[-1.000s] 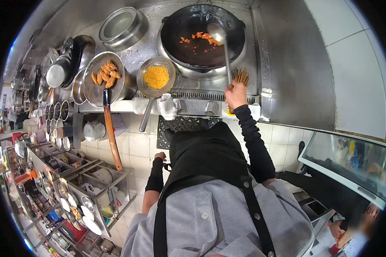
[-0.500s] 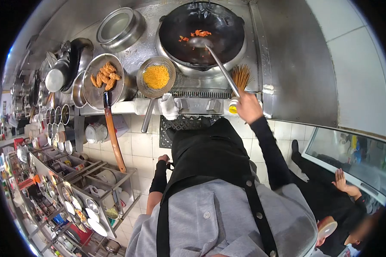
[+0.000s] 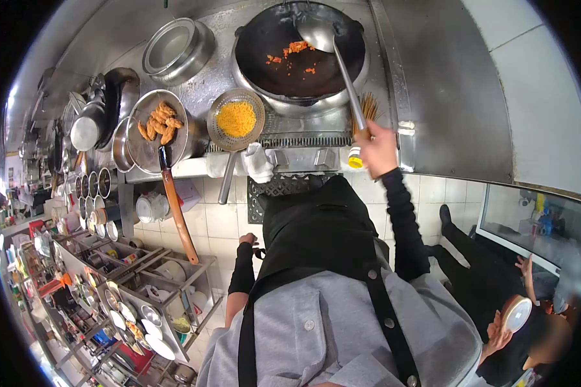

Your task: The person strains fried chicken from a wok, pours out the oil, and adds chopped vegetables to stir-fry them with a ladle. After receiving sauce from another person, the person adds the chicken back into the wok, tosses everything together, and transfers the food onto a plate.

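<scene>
1. Ladle (image 3: 346,74) up: its bowl, over the wok's middle half a second ago, now sits toward the wok's far side; the bits (image 3: 295,47) lie more scattered, one small cluster now nearer the front.
2. Right hand (image 3: 377,149) is wrapped round the ladle's handle end; the bowl is just beside the main cluster of bits; whether it touches the wok (image 3: 252,71) I cannot tell.
3. Left hand (image 3: 247,239) hangs low beside the apron (image 3: 316,222); its fingers are too small to read, so I cannot tell how wide they stand.
4. Brush (image 3: 370,108) stands just beside the ladle's handle; a yellow-capped bottle (image 3: 355,158) is just beside the right hand.
5. Left of the wok, a strainer (image 3: 257,129) bears yellow bits; next to it a sieve (image 3: 150,151) holds brown fried pieces (image 3: 161,121); a white cloth (image 3: 258,162) lies by the strainer's handle.
6. To the right, another person's hand (image 3: 496,334) holds a round tub (image 3: 517,314).
</scene>
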`<action>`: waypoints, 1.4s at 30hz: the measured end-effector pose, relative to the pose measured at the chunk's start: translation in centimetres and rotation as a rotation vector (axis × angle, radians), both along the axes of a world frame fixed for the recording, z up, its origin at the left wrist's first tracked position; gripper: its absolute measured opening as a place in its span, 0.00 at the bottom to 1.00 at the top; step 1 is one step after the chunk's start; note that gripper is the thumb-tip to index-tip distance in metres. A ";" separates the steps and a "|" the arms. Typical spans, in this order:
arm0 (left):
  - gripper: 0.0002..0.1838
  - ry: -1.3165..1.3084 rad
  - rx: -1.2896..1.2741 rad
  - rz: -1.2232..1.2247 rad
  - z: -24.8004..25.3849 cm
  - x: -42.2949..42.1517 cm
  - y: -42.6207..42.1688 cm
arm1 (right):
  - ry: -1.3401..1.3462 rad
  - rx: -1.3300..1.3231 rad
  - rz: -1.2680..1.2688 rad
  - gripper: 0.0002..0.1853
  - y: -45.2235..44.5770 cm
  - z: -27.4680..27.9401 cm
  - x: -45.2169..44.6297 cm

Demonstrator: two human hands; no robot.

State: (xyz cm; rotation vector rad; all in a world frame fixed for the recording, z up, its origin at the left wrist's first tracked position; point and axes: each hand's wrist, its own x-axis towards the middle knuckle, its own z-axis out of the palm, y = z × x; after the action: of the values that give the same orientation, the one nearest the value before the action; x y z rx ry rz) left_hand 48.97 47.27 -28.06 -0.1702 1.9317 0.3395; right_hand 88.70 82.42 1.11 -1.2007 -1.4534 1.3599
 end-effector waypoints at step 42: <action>0.17 -0.475 0.535 -1.716 13.6 4.4 28.3 | 0.997 -0.658 -0.335 0.13 -23.7 6.4 -5.9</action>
State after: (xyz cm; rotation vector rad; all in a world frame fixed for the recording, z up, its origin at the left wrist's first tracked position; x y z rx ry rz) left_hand 53.33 75.59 -14.51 1.5162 0.9093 -0.3441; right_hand 82.81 58.69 7.55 -0.8300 -0.0987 1.8454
